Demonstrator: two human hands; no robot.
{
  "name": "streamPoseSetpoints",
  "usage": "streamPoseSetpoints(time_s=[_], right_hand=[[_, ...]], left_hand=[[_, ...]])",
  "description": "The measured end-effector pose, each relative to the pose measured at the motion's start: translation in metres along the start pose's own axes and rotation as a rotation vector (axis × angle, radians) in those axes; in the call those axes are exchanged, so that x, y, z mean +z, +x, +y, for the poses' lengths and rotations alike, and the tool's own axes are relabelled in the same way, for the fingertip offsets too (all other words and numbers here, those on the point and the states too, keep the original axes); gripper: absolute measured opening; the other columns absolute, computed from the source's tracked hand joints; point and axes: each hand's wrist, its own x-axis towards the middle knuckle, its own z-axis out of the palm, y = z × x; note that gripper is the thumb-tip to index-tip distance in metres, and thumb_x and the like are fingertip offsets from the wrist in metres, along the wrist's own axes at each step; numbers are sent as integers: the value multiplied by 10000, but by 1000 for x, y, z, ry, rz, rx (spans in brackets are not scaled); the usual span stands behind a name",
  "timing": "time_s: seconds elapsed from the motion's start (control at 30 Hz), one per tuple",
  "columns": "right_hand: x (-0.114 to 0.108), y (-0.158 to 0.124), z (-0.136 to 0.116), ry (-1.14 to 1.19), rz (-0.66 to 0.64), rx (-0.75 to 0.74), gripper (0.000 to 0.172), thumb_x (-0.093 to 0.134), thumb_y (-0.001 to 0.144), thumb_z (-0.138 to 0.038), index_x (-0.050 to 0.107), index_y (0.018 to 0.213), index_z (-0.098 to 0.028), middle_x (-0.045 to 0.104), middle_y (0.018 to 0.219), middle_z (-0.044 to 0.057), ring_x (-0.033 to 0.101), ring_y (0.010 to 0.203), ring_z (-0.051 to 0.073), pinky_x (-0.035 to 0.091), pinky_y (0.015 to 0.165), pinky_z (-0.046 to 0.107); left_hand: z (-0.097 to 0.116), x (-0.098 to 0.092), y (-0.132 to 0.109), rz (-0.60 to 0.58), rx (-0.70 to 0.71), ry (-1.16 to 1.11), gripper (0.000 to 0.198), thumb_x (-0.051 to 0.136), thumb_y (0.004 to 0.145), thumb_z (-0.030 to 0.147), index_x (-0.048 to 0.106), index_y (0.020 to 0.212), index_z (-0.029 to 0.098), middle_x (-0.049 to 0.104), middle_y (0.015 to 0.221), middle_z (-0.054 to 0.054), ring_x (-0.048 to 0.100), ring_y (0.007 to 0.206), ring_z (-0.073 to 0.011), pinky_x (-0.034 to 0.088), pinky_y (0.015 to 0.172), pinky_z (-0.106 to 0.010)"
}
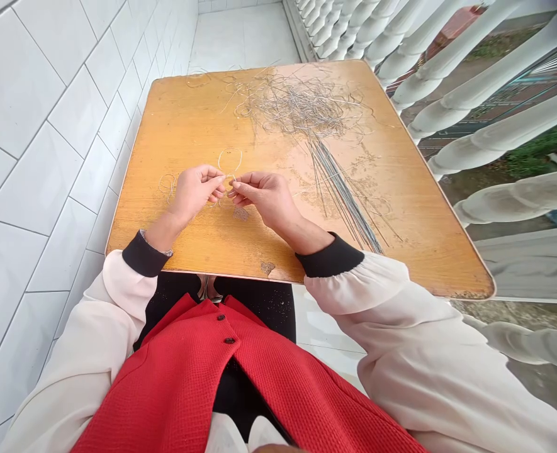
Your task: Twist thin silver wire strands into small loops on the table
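Note:
Over the near left half of the wooden table, my left hand (194,193) and my right hand (271,198) face each other with fingertips nearly meeting. Both pinch a thin, pale wire (231,150), which curves up in a round loop beyond the fingers. The exact crossing of the wire between the fingertips is too fine to make out. Left of my left hand, a small loose curl of wire (167,185) shows against the tabletop. To the right of my right hand lies a bundle of straight, dark thin rods (347,195).
A tangled heap of thin wire (301,107) covers the back of the table (188,126). Its surface is worn in patches. A white tiled wall (46,163) runs along the left, and a white balustrade (476,145) borders the right.

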Motion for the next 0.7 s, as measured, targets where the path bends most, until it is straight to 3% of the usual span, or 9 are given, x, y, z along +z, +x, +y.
streamPoseSetpoints(time_s=[0.13, 0.27, 0.43, 0.7], right_hand=[[0, 0, 2, 91, 9, -36, 159, 845, 881, -247, 747, 774, -181, 789, 791, 32, 670, 607, 93, 599, 613, 216], [1, 0, 3, 55, 9, -62, 189, 869, 878, -279, 739, 784, -179, 762, 728, 20, 659, 577, 98, 600, 601, 226], [5, 0, 2, 11, 25, -83, 229, 869, 895, -279, 712, 766, -174, 731, 689, 7, 640, 554, 85, 586, 586, 212], [6, -2, -4, 15, 51, -70, 214, 770, 938, -103, 692, 749, -166, 698, 638, -18, 610, 518, 68, 539, 548, 185]], left_hand=[[-7, 2, 4, 48, 52, 97, 196, 633, 974, 48, 623, 823, 172, 607, 530, 81, 568, 447, -42, 448, 522, -163], [-16, 2, 8, 28, 138, 183, 209, 676, 953, 84, 604, 786, 187, 579, 509, 88, 557, 441, -55, 427, 511, -182], [-25, -2, 8, 50, 375, 331, 141, 649, 981, 176, 669, 844, 202, 556, 512, 81, 554, 496, -81, 439, 584, -216], [-29, -5, 10, 33, 500, 476, 216, 565, 1007, 192, 722, 860, 216, 531, 505, 61, 574, 558, -126, 465, 671, -266]])
